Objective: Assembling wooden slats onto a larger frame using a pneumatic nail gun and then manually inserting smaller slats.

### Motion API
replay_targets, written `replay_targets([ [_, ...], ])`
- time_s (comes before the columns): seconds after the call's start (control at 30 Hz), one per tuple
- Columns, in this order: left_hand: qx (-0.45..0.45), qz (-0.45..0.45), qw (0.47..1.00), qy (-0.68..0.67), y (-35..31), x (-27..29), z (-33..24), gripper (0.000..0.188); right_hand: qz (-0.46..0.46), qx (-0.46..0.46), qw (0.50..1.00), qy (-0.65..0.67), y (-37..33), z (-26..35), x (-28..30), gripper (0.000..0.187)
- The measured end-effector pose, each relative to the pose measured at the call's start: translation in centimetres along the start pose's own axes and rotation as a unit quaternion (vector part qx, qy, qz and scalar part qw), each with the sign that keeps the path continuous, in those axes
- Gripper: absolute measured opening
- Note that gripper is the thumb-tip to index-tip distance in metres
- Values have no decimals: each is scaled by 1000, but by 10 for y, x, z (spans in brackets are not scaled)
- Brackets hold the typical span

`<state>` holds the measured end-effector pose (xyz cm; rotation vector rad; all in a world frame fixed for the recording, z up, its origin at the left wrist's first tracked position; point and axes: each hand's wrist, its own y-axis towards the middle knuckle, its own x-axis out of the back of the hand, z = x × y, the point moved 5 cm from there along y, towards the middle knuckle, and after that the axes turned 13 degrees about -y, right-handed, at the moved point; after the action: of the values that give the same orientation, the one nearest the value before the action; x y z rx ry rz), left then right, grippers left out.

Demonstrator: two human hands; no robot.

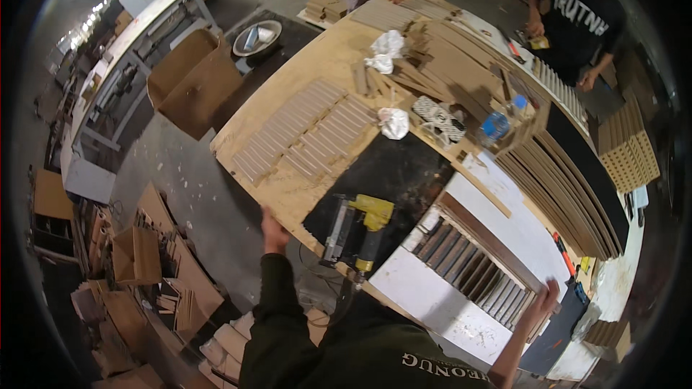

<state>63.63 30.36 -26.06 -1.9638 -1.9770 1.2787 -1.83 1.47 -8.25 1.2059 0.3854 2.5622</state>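
Observation:
My left hand (pixel 273 232) is at the near left edge of the wooden worktable (pixel 245 130), its visible fingers stretched along the edge and holding nothing I can see. Beside it, a yellow and black nail gun (pixel 371 216) lies on a black mat (pixel 404 166). My right hand (pixel 540 304) is at the right end of a slotted wooden jig (pixel 468 263), fingers extended and partly hidden from view. Dark and pale strips lie side by side in the jig's slots. White boards (pixel 432 299) border the jig.
Slatted brown panels (pixel 310 130) lie on the table's left. Crumpled white wrapping (pixel 393 122), a water bottle (pixel 494 127) and stacked brown boards (pixel 555 180) lie farther right. Two people work across the table. A cardboard box (pixel 194 86) stands at the left.

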Motion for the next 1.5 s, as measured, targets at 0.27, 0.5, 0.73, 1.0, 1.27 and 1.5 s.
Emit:
replay_targets([
  [0.27, 10, 181, 979, -89, -10, -9, 8, 46, 422, 283, 852, 122, -92, 358, -267, 30],
  [0.5, 14, 156, 986, 59, -12, 11, 17, 46, 423, 344, 827, -134, -159, 436, -377, 62],
  [0.73, -62, 167, 979, 98, -9, 13, 16, 48, 416, 332, 820, -212, -197, 454, -393, 74],
  [1.0, -41, 201, 966, 156, -19, 12, 13, 45, 366, 338, 844, -197, -199, 451, -398, 76],
  [1.27, -282, 182, 743, 579, -55, -16, -69, 15, 393, 310, 858, -119, -144, 411, -288, 73],
  [1.5, -404, 309, 607, 611, -14, -177, -60, 21, 352, 181, 915, -78, -118, 332, -209, 78],
])
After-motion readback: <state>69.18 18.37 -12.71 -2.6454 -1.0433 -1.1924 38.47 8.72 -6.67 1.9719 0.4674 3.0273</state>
